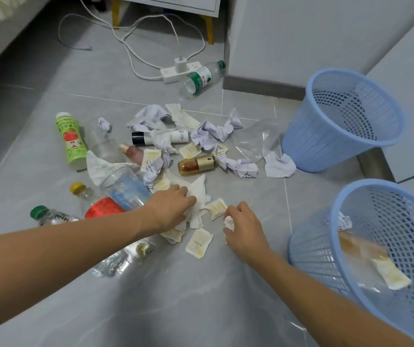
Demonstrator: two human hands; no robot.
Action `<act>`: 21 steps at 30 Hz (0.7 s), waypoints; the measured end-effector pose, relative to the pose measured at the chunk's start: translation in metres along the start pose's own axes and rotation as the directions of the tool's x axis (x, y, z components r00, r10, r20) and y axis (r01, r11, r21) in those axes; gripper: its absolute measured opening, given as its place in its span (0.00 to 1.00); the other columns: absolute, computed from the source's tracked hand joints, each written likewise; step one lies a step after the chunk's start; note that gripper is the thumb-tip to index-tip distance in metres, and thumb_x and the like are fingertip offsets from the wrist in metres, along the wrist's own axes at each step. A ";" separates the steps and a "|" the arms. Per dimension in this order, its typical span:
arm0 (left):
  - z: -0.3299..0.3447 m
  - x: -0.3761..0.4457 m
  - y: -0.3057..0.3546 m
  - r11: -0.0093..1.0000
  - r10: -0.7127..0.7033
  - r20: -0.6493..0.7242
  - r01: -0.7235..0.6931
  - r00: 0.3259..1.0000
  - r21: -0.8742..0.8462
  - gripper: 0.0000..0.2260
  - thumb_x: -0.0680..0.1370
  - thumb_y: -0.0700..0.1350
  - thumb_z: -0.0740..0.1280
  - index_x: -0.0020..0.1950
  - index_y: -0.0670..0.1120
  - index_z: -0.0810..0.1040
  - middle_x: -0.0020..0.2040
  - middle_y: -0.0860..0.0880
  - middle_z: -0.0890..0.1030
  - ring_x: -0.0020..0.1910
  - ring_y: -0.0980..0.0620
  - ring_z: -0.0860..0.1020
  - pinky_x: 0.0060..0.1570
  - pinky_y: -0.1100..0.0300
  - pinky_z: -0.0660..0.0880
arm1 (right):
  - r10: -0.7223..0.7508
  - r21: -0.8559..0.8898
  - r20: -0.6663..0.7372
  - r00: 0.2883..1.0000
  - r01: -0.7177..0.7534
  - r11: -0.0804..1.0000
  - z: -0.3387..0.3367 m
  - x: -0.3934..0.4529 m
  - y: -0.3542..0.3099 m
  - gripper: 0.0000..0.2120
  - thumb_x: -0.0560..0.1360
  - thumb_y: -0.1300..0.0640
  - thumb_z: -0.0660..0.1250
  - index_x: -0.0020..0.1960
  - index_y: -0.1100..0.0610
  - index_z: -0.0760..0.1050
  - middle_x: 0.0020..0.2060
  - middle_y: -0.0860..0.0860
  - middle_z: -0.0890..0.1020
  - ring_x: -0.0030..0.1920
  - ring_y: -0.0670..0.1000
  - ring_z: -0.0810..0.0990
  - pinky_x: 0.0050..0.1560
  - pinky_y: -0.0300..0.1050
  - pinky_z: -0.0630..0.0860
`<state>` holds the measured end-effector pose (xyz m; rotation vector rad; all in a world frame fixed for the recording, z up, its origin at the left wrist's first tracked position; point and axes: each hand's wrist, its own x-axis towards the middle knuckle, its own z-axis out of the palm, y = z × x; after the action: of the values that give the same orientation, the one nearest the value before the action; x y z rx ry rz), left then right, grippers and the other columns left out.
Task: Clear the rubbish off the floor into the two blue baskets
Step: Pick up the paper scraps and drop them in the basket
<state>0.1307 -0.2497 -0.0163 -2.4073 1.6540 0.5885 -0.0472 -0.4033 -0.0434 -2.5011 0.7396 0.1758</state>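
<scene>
Head view, floor (200,309): rubbish lies scattered across the grey tiles, mostly left of the baskets, so both hands work the near edge of the heap first. Left hand (169,207): fingers curled down onto a white tissue (198,196), gathering it; whether it is already pinched cannot be told for sure, though the grip looks closed on it. Right hand (242,225): fingers clenched round a small paper wad (229,221), held low, likely ready to swing to the near basket (336,214), which stands just beside that arm and already holds paper and sachets. Far basket (311,78): upright against the wall, nothing seen inside, possibly kept for bottles. Uncollected: green juice bottle (70,141), gold bottle (197,165), red-label bottle (103,207), loose sachet (198,242), crumpled paper (213,134). Task judged early; most items remain on the floor.
</scene>
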 end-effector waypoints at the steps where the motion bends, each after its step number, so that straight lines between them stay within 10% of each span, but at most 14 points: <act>1: 0.001 0.001 -0.001 1.000 0.002 -0.018 -0.003 1.000 -0.022 0.16 0.79 0.47 0.67 0.67 0.48 0.72 0.58 0.46 0.73 0.58 0.46 0.72 0.48 0.49 0.77 | -0.012 0.018 -0.025 1.000 0.012 1.000 -0.002 0.001 -0.001 0.10 0.71 0.63 0.67 0.50 0.53 0.74 0.47 0.48 0.68 0.46 0.56 0.75 0.47 0.51 0.74; 14: -0.041 -0.035 -0.033 0.830 0.011 -0.276 -0.162 0.961 -0.534 0.12 0.73 0.49 0.75 0.42 0.48 0.73 0.44 0.54 0.72 0.41 0.56 0.72 0.43 0.59 0.70 | -0.179 0.393 -0.005 0.984 0.167 0.904 -0.026 0.024 -0.048 0.36 0.70 0.62 0.74 0.70 0.38 0.65 0.60 0.43 0.68 0.48 0.45 0.79 0.50 0.42 0.79; 21: -0.069 -0.051 -0.044 0.661 -0.043 -0.315 -0.210 0.948 -0.721 0.15 0.74 0.37 0.73 0.38 0.49 0.67 0.36 0.56 0.70 0.37 0.58 0.70 0.38 0.59 0.70 | -0.288 0.538 -0.116 0.951 0.304 0.786 -0.045 0.033 -0.079 0.28 0.66 0.65 0.78 0.62 0.47 0.76 0.61 0.46 0.74 0.51 0.43 0.79 0.49 0.34 0.75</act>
<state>0.1711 -0.2137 0.0631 -3.1382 1.9218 1.1651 0.0221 -0.3858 0.0216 -2.0194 0.3258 -0.1698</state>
